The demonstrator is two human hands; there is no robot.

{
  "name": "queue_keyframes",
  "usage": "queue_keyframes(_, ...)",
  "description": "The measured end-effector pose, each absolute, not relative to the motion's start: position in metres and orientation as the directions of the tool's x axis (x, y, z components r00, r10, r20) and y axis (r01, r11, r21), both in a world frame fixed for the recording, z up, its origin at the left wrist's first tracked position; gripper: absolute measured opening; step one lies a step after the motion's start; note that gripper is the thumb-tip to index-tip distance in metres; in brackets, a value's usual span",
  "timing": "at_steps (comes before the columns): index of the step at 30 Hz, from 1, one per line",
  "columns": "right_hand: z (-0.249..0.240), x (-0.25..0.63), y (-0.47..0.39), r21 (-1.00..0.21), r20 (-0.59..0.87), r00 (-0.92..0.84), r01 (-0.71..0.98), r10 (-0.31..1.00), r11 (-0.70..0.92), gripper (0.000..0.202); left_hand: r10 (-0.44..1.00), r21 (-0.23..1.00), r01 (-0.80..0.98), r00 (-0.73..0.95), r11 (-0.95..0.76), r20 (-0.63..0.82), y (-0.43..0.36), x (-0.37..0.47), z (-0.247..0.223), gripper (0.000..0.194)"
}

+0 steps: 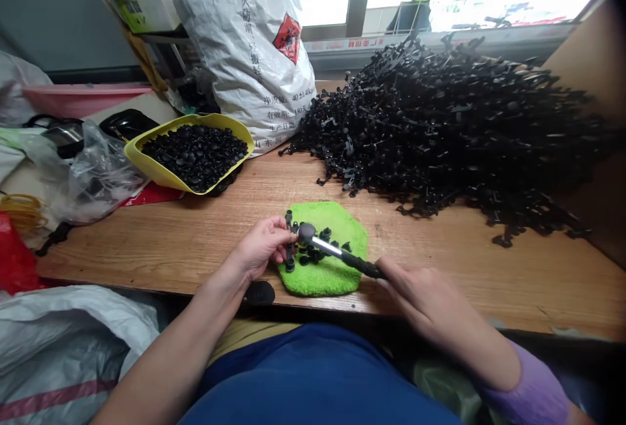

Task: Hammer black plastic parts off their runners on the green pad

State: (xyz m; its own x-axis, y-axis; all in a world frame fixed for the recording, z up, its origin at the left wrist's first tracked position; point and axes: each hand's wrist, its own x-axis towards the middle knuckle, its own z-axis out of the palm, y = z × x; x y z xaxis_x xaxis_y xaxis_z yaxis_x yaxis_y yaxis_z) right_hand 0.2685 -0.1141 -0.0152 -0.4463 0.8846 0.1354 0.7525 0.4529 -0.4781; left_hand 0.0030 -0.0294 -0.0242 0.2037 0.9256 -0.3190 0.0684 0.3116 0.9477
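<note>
With pinched fingers, my left hand holds a black plastic part, a narrow bar with round ends, over the left side of a green fuzzy cloth pad. My right hand is closed around the black grip of a small mallet with a shiny metal shaft. The mallet's dark rounded head is right beside my left fingertips, at the black part; whether they touch I cannot tell. Several small black plastic pieces lie on the pad under and around the shaft.
A big heap of black plastic parts covers the back right of the wooden table. At the back left stand a yellow scoop-shaped tray of small black pieces and a white printed sack. Clear plastic bags lie further left.
</note>
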Motion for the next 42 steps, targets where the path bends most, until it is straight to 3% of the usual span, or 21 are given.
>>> queue_keyframes(4,-0.016,0.267,-0.113,-0.510,0.175,-0.407,0.742,0.897,0.436,0.019,0.930,0.951,0.063,0.202,0.302,-0.308,-0.030,0.003,-0.023,0.023)
queue_keyframes(8,-0.014,0.268,-0.112,-0.406,0.146,-0.441,0.790,0.886,0.460,0.022,0.927,0.948,0.082,0.201,0.307,-0.318,-0.030,0.003,-0.023,0.024)
queue_keyframes(11,-0.013,0.266,-0.113,-0.474,0.183,-0.412,0.758,0.893,0.447,0.019,0.934,0.954,0.082,0.197,0.288,-0.299,-0.030,0.003,-0.024,0.024)
queue_keyframes(16,-0.016,0.260,-0.114,-0.415,0.094,-0.419,0.808,0.903,0.418,0.022,0.945,0.960,0.093,0.176,0.264,-0.277,-0.029,0.004,-0.025,0.024)
queue_keyframes(23,-0.026,0.282,-0.124,-0.639,0.153,-0.310,0.694,0.938,0.333,0.019,0.931,0.944,-0.105,0.227,0.314,-0.285,-0.053,-0.009,-0.026,0.028)
queue_keyframes(31,-0.044,0.294,-0.135,-0.658,0.088,-0.320,0.692,0.943,0.296,0.020,0.852,0.890,-0.106,0.361,0.443,-0.380,-0.078,-0.018,-0.032,0.024)
queue_keyframes(42,-0.042,0.286,-0.136,-0.638,0.063,-0.347,0.707,0.936,0.305,0.027,0.847,0.881,-0.094,0.340,0.464,-0.409,-0.074,-0.013,-0.030,0.020)
